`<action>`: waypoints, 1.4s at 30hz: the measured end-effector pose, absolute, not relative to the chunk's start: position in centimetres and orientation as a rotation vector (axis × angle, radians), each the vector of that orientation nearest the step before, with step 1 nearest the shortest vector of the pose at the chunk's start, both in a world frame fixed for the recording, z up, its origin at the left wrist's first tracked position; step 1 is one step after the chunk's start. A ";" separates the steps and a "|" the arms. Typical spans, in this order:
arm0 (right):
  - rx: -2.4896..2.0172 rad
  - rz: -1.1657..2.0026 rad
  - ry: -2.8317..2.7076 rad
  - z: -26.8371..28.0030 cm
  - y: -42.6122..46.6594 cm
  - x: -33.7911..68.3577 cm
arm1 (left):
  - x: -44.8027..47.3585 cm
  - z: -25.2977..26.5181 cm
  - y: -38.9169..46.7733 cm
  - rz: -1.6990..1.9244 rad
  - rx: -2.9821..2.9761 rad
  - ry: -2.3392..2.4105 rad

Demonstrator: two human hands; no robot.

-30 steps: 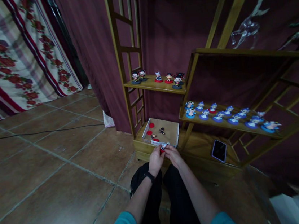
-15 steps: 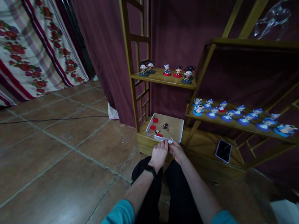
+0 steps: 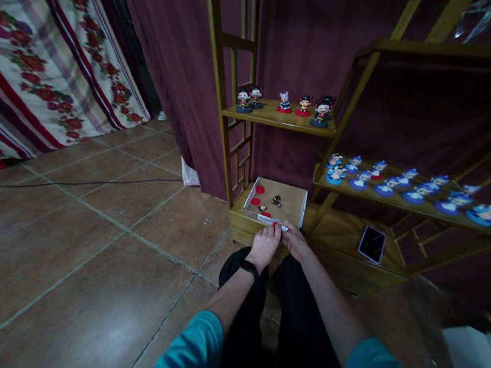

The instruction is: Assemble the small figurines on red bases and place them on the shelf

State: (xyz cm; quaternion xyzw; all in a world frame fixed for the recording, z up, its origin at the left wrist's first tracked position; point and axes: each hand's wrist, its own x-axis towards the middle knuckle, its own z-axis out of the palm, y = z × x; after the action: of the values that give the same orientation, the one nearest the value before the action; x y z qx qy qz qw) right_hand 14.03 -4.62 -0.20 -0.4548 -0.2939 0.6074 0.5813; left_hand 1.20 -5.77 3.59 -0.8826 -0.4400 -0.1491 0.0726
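My left hand (image 3: 265, 245) and my right hand (image 3: 295, 241) meet just in front of a shallow cardboard tray (image 3: 291, 204) on the bottom shelf. Between their fingertips they pinch a small figurine with a red base (image 3: 279, 226); its details are too small to make out. Inside the tray lie a few red discs (image 3: 260, 190) and small dark figurine pieces (image 3: 277, 201). A black band sits on my left wrist.
A wooden shelf unit (image 3: 221, 79) stands against a maroon curtain. Its upper shelf carries several red and dark figurines (image 3: 303, 105), the middle shelf several blue ones (image 3: 388, 181). A phone (image 3: 371, 244) lies on the bottom board. A cable (image 3: 71, 184) crosses the tiled floor.
The view has shifted left and down, so the shelves sit further right and higher. My hands have stayed together on the small figurine at the tray's front edge.
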 end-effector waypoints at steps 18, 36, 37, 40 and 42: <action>-1.049 1.418 -0.692 0.7 -5.3 14.1 | 0.4 4.0 -5.8 -0.705 -2.860 -1.540; -1.102 1.406 -0.659 2.0 -5.8 13.6 | 0.5 0.8 -1.9 -2.425 -3.109 -2.236; -1.100 1.400 -0.655 2.0 -5.8 13.6 | 0.5 0.7 -1.9 -2.456 -3.101 -2.240; -1.092 1.393 -0.659 2.0 -5.9 13.5 | 0.6 0.8 -2.0 -2.527 -3.094 -2.224; -1.087 1.393 -0.669 2.1 -6.0 13.5 | 0.7 1.0 -2.1 -2.524 -3.107 -2.210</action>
State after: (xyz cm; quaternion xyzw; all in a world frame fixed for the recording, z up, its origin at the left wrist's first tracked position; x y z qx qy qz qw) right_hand 13.55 -5.98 2.14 -0.4661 -0.2869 0.5976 0.5859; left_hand 0.66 -2.13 0.95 -0.5128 -0.3648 -0.4166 -0.6560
